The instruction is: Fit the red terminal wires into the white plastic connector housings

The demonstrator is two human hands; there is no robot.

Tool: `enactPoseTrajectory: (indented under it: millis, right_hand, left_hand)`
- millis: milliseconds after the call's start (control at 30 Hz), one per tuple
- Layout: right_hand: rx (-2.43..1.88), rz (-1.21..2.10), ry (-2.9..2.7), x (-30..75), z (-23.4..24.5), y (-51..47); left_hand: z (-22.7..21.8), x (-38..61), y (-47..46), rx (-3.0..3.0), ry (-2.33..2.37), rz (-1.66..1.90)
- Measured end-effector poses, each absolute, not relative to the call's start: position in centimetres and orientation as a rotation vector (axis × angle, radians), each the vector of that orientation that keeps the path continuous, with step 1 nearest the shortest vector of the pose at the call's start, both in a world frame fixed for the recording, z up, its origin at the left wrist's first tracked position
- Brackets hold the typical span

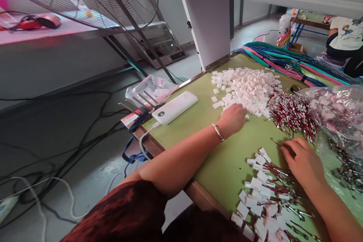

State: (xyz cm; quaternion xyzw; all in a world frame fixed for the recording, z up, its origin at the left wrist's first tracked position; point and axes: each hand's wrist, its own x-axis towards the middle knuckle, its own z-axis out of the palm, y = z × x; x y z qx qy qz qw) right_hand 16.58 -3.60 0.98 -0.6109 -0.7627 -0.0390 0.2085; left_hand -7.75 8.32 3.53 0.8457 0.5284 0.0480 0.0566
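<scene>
At the near edge of a heap of small white connector housings (pixel 249 85), my left hand (pixel 233 119) has its fingers curled together. One white connector housing (pixel 247 117) shows at its fingertips. My right hand (pixel 304 160) pinches a short crimped wire (pixel 275 141), whose metal terminal points left toward the bare mat. Just beyond that hand lies a pile of short dark red wires with metal terminals (pixel 293 113). Below it, white housings fitted with red wires (pixel 263 191) are spread in a loose stack.
A white power bank (pixel 176 107) with a cable lies at the table's left edge. Clear plastic bags (pixel 337 109) of parts fill the right side. Long wire bundles (pixel 283 64) cross the back. A large fan (pixel 113 0) stands left; a seated person (pixel 346 38) is far right.
</scene>
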Motion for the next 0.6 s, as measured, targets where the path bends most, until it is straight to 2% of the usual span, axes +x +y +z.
enactPoseTrajectory:
  millis: [100, 233, 400, 600]
  right_hand:
    - [-1.78, -0.162, -2.244, 16.7, 0.2, -3.4]
    - [-1.918, -0.075, -2.197, 16.6, 0.4, -3.8]
    - [-1.831, 0.328, -1.97, 16.3, 2.1, -4.6]
    - [-1.695, 0.681, -1.807, 15.2, 3.4, -5.3]
  left_hand:
    - [3.2, -7.5, 8.2, 2.591, 1.399, 0.244]
    - [3.6, -7.0, 7.4, 2.444, 1.21, 0.36]
    - [3.1, -5.4, 5.4, 1.851, 0.904, 0.585]
    - [2.2, -4.5, 4.7, 1.306, 0.64, 0.559]
